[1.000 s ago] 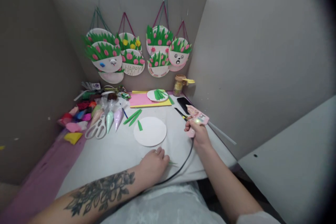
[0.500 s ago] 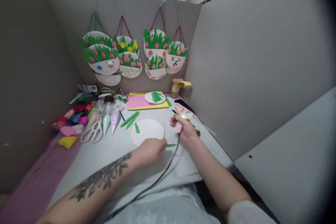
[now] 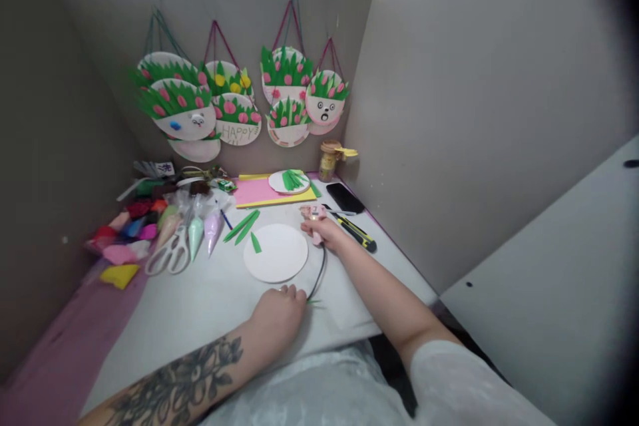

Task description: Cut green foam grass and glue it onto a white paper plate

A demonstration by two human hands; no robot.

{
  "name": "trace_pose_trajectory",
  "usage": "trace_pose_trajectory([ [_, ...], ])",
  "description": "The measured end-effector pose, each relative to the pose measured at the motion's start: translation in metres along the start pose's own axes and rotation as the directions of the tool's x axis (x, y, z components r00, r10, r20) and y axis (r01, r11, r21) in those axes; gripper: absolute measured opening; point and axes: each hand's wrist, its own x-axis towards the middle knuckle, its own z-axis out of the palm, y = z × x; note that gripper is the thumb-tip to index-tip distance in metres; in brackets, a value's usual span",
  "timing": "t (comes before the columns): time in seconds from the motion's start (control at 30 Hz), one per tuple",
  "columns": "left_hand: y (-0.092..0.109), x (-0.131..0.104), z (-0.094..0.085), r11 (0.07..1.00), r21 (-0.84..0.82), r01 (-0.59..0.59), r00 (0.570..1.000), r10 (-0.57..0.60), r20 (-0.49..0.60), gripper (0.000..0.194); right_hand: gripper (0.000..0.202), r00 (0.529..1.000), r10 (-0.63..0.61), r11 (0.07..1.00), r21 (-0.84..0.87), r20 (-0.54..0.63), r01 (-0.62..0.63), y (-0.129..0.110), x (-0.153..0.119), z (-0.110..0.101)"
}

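My right hand is wrapped around a pink glue gun, above the table just right of a white paper plate. A black cord runs from the gun down to my left hand. That hand is closed below the plate's near edge, and a thin green paper leaf pokes out from its fingers; the fingertips are partly hidden. One green leaf piece lies on the plate's left side. More long green leaves rest on the table left of it.
White scissors, colored clay packs and piping bags sit left. Behind are pink sheets with a leaf-topped plate. A utility knife, phone and jar stand right. Decorated plates hang behind.
My right hand has carried the glue gun left toward the plate, uncovering the phone and knife. My left hand has drawn back toward me, off the plate's edge, with the leaf. The view has shifted slightly.
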Motion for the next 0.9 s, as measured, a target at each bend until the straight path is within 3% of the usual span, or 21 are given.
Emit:
trace_pose_trajectory([
  [0.2,0.004,0.002,0.01,0.996,-0.027,-0.079,0.997,0.079,-0.027,0.028,0.013,0.999,-0.033,0.99,-0.137,-0.032,0.028,0.005,-0.004,-0.007],
  [0.27,0.002,0.004,0.01,0.996,-0.071,-0.05,0.999,0.048,-0.022,0.029,0.014,0.998,-0.037,0.987,-0.158,-0.048,0.029,0.005,-0.005,-0.006],
  [0.33,-0.006,0.007,0.007,0.983,-0.181,0.011,0.999,-0.019,-0.042,0.024,0.015,0.996,-0.044,0.986,-0.165,-0.071,0.032,0.0,-0.006,-0.003],
  [0.4,-0.023,0.011,-0.003,0.91,-0.413,0.032,0.989,-0.088,-0.117,0.018,0.015,0.992,-0.071,0.987,-0.152,-0.102,0.055,-0.01,-0.01,0.004],
  [0.43,-0.034,0.014,-0.01,0.82,-0.573,0.009,0.975,-0.134,-0.177,0.019,0.014,0.989,-0.093,0.987,-0.14,-0.115,0.076,-0.016,-0.013,0.01],
  [0.5,-0.059,0.021,-0.025,0.507,-0.861,-0.042,0.905,-0.346,-0.248,0.022,0.016,0.98,-0.16,0.986,-0.074,-0.121,0.152,-0.029,-0.022,0.026],
  [0.57,-0.082,0.03,-0.039,0.195,-0.959,-0.207,0.752,-0.595,-0.283,0.022,0.026,0.962,-0.256,0.963,0.066,-0.09,0.263,-0.037,-0.035,0.046],
  [0.63,-0.099,0.039,-0.043,-0.09,-0.934,-0.345,0.646,-0.745,-0.167,0.02,0.034,0.937,-0.346,0.919,0.181,-0.055,0.35,-0.036,-0.049,0.067],
  [0.7,-0.108,0.048,-0.038,-0.29,-0.882,-0.37,0.652,-0.757,-0.025,0.026,0.041,0.918,-0.395,0.904,0.164,-0.035,0.395,-0.028,-0.061,0.082],
  [0.73,-0.11,0.051,-0.033,-0.358,-0.863,-0.356,0.675,-0.738,0.028,0.029,0.047,0.915,-0.402,0.907,0.131,-0.014,0.4,-0.022,-0.066,0.088],
  [0.8,-0.112,0.056,-0.02,-0.407,-0.845,-0.347,0.692,-0.719,0.062,0.031,0.059,0.911,-0.409,0.912,0.063,0.055,0.406,-0.01,-0.072,0.093],
  [0.9,-0.113,0.06,-0.006,-0.372,-0.857,-0.356,0.676,-0.736,0.039,0.034,0.068,0.916,-0.378,0.923,-0.021,0.133,0.384,0.001,-0.074,0.093],
])
